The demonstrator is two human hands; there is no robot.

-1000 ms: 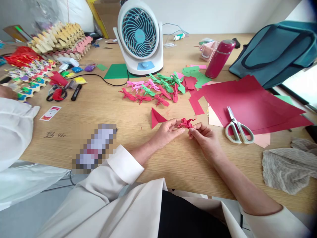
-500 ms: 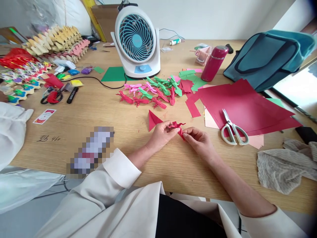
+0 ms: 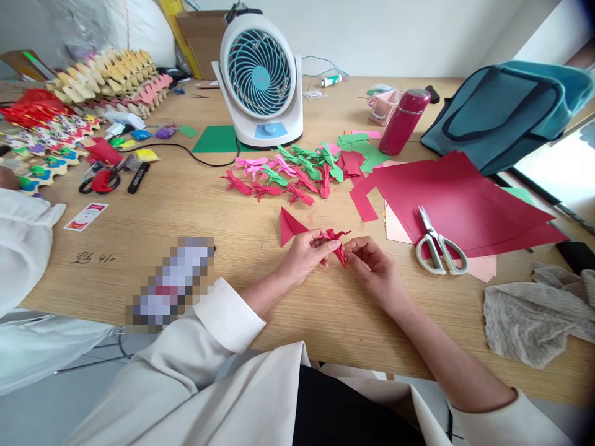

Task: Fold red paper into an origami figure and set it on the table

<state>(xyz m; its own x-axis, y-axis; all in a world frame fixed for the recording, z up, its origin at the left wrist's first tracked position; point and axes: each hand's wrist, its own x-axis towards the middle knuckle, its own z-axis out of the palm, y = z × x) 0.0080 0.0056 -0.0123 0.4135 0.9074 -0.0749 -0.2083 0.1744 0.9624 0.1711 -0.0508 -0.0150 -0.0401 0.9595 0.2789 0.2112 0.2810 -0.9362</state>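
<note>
A folded red triangle [image 3: 289, 227] lies behind the left hand [image 3: 304, 255], whose fingers pinch the red paper figure [image 3: 341, 255] over the tabletop [image 3: 316, 316], apparently steadying its folds; that forearm slants inward. The right hand [image 3: 379, 269] curls beside it, fingers nearly together, grip unclear. Scissors [image 3: 433, 236] lie handles nearest, presumably for easy reach.

You have bright, soft light across the tabletop [image 3: 209, 214], and a white patch [image 3: 574, 162] at the right edge is blown out. Your hands [image 3: 304, 255] cast faint shadows. A pale sheen lies on the red sheets [image 3: 458, 207]. Wide-angle distortion stretches your sleeves [image 3: 232, 311] toward the borders, the upper right corner is dark, and a coarse pixel mosaic [image 3: 174, 282] hides one item.
</note>
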